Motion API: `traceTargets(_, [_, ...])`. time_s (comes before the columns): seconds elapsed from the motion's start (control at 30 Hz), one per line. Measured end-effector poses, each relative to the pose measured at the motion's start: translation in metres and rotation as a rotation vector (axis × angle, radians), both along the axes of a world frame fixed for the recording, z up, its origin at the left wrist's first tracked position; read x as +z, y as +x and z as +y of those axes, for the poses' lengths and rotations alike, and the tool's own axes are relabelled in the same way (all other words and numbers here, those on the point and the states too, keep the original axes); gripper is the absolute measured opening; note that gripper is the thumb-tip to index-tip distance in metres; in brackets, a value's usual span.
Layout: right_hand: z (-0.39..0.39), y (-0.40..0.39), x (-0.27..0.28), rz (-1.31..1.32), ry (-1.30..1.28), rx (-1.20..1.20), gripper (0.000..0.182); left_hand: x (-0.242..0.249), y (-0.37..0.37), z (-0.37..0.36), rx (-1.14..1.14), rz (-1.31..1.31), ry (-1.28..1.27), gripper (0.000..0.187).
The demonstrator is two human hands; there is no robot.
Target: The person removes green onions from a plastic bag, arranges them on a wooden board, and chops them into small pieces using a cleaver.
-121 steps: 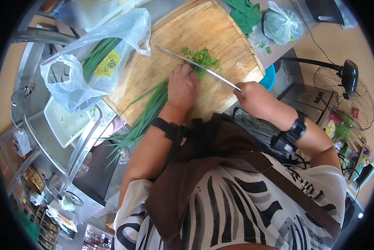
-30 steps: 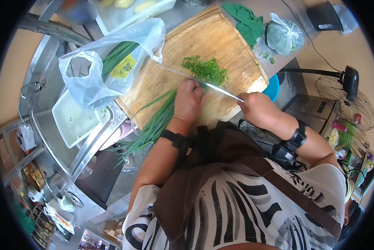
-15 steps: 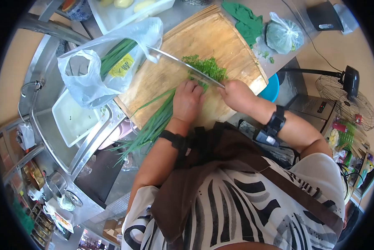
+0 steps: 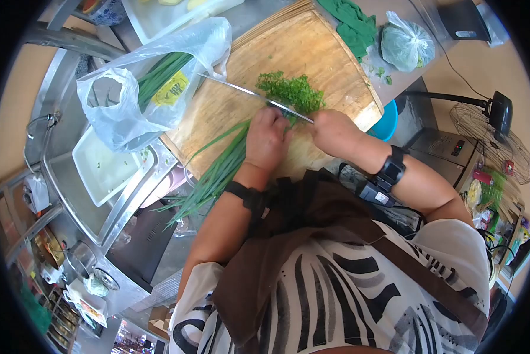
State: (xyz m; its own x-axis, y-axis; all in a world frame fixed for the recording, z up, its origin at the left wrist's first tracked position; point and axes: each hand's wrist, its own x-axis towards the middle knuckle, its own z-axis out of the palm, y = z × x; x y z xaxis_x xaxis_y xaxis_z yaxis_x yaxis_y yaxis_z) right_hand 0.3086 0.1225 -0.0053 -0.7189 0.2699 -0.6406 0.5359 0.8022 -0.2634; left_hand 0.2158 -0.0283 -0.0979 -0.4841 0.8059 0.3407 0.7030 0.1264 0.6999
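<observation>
My right hand (image 4: 334, 131) is wrapped round the handle of a long knife (image 4: 247, 92). Its blade points up and left across the wooden cutting board (image 4: 312, 44), beside my left fingertips. My left hand (image 4: 266, 138) presses its curled fingers down on a bunch of green onions (image 4: 225, 154), whose long leaves trail off the board's near left edge. Finely chopped green onions (image 4: 291, 91) lie in a pile on the far side of the blade. The cut ends under my left fingers are mostly hidden.
A plastic bag (image 4: 114, 133) with more green onions overlaps the board's left side. A sink with a white tray (image 4: 91, 183) is at left. A green cloth (image 4: 350, 23) and a tied bag (image 4: 406, 44) lie beyond the board. A blue basin (image 4: 388, 121) and a fan (image 4: 500, 115) are at right.
The view has shifted slightly. The knife's tip sits a little further left, and both hands stay in nearly the same place on the handle and the green onions.
</observation>
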Motion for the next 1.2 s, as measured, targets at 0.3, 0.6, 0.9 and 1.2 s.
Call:
traceTargets(0.3, [-0.005,0.045,0.052,0.142,0.010,-0.087,0.017,0.003,0.001,-0.003,0.013,-0.011,-0.042,0.021])
traceTargets(0.6, [-0.009,0.016,0.013,-0.036,-0.014,-0.106,0.019,0.009,-0.001,-0.005,-0.017,-0.063,-0.091,0.023])
traceTargets(0.9, [-0.010,0.024,0.038,0.140,0.022,-0.148,0.025,0.004,-0.001,-0.013,-0.015,-0.001,0.004,0.023])
traceTargets(1.2, [-0.012,0.038,0.031,-0.008,-0.010,-0.077,0.023,-0.006,0.000,-0.013,-0.020,0.016,0.015,0.027])
